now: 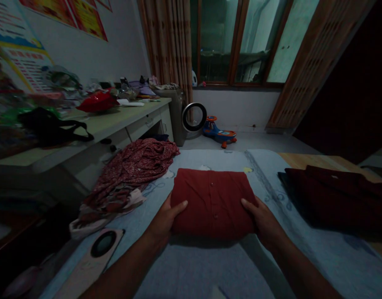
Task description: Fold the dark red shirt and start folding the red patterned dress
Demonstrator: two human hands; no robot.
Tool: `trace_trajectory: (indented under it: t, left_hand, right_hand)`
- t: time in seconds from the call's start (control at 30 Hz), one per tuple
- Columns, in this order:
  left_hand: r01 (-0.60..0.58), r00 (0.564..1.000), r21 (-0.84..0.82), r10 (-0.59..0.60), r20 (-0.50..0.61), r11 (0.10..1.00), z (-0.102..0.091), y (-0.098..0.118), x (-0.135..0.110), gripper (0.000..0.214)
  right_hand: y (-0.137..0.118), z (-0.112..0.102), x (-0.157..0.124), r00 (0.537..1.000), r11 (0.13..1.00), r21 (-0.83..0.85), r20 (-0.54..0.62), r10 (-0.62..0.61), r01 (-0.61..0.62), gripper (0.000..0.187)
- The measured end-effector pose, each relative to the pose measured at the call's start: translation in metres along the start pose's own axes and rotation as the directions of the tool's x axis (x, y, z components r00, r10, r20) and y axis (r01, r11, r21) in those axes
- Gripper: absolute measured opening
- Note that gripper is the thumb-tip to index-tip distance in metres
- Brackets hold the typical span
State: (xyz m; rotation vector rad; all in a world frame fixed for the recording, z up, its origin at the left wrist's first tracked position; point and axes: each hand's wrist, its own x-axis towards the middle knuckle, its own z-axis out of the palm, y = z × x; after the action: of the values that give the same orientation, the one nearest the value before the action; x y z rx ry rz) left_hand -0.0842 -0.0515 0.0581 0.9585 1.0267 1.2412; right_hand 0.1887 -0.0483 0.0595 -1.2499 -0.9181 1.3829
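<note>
A folded red shirt (228, 203), its button front facing up, is held between my two hands over the bed. My left hand (170, 214) grips its left edge, thumb on top and the other fingers hidden beneath. On the right edge my right hand (261, 216) does the same, with its thumb pressed on the cloth. Shadow shows below the shirt's near edge, which seems slightly raised from the light blue bedsheet (197, 270).
To the left lie a heap of patterned red cloth (141, 162) and a phone (94, 257). Dark folded clothes (346, 195) are stacked at right. Beyond stand a cluttered desk (128, 120), a washing machine with its round door (194, 117) open, and a blue ride-on toy (218, 132).
</note>
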Motion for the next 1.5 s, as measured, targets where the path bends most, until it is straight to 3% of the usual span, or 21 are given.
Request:
trace_trajectory:
  t: [0.13,0.23,0.33,0.43,0.5,0.57,0.63,0.7,0.87,1.0,1.17,1.37,1.5]
  left_hand:
    - [0.259,0.961,-0.130,-0.269,-0.063,0.957,-0.016,-0.019,-0.072,0.075]
    - [0.316,0.937,-0.092,-0.326,-0.126,0.944,-0.026,-0.031,-0.094,0.078]
    - [0.270,0.952,0.033,-0.261,-0.161,0.962,-0.033,-0.036,-0.098,0.080]
    - [0.174,0.981,0.252,-0.147,-0.124,0.952,-0.040,-0.034,-0.096,0.076]
    - [0.136,0.990,0.502,-0.097,-0.103,0.854,-0.046,-0.032,-0.095,0.074]
    - [0.092,0.994,0.729,-0.024,-0.103,0.678,-0.052,-0.030,-0.092,0.069]
    - [0.041,0.992,0.847,0.083,-0.100,0.529,-0.055,-0.027,-0.084,0.064]
    - [-0.008,0.982,0.877,0.168,-0.083,0.480,-0.054,-0.023,-0.070,0.062]
    - [0.038,0.992,0.769,0.071,-0.108,0.638,-0.043,-0.020,-0.021,0.067]
    - [0.149,0.964,0.723,0.063,-0.257,0.674,-0.038,-0.023,0.004,0.075]
    - [0.077,0.967,0.694,0.116,-0.227,0.716,-0.037,-0.022,0.004,0.042]
    - [-0.142,0.932,0.640,0.320,-0.170,0.755,-0.035,-0.011,0.000,0.046]
    - [-0.111,0.929,0.691,0.322,-0.184,0.714,-0.036,-0.015,0.010,0.048]
  right_hand:
    - [0.034,-0.005,-0.056,0.987,0.989,0.007,0.061,0.150,-0.151,0.065]
    - [0.052,-0.011,-0.070,0.991,0.987,-0.087,0.013,0.134,-0.132,0.059]
    - [0.057,-0.016,-0.073,0.996,0.975,-0.201,-0.020,0.089,-0.092,0.055]
    - [0.056,-0.019,-0.074,1.000,0.957,-0.288,-0.003,0.027,-0.027,0.056]
    - [0.056,-0.022,-0.073,1.000,0.925,-0.379,0.024,-0.015,0.023,0.055]
    - [0.057,-0.026,-0.069,0.998,0.877,-0.477,0.040,-0.047,0.061,0.055]
    - [0.055,-0.029,-0.061,0.997,0.843,-0.534,0.018,-0.069,0.068,0.056]
    - [0.053,-0.030,-0.049,0.997,0.844,-0.535,-0.038,-0.074,0.042,0.059]
    - [0.049,-0.024,-0.015,0.990,0.866,-0.499,-0.137,-0.036,-0.037,0.050]
    - [0.053,-0.020,-0.004,0.987,0.857,-0.509,-0.075,-0.139,0.082,0.037]
    - [0.049,-0.020,-0.008,0.970,0.832,-0.527,-0.056,-0.235,0.171,0.030]
    - [0.035,-0.020,-0.004,0.955,0.810,-0.559,-0.100,-0.278,0.177,0.032]
    - [0.039,-0.017,0.011,0.948,0.793,-0.583,-0.116,-0.295,0.176,0.032]
